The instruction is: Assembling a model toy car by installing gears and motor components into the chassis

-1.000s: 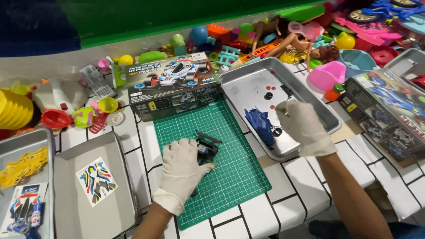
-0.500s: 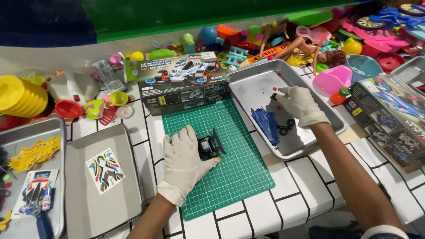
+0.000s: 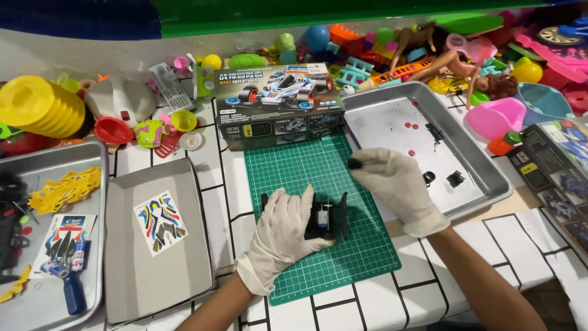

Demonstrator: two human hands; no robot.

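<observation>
The left hand [image 3: 288,230] lies flat over the black toy car chassis [image 3: 324,217], fingers spread across its near side, pressing it onto the green cutting mat [image 3: 306,165]. The right hand [image 3: 392,184] hovers just beyond and to the right of the chassis, fingers curled, pinching a small dark part [image 3: 354,163] at the fingertips.

To seat the part well, judged from this position:
- Keep the left hand's pressure even, so that the chassis stays flat and does not slide on the mat.
- Leave the motor area at the chassis middle uncovered; the left fingertips sit close to it.
- Bring the pinched part down square to its seat rather than at a slant; a small part held at the fingertips is likely to slip if squeezed harder.

The chassis lies under and just right of the left hand, and near the right hand on its near-left side, not touching it. The metal tray [image 3: 490,178] with loose small parts lies directly beyond the right hand on the counter. The kit box [image 3: 278,104] stands beyond both hands.
</observation>
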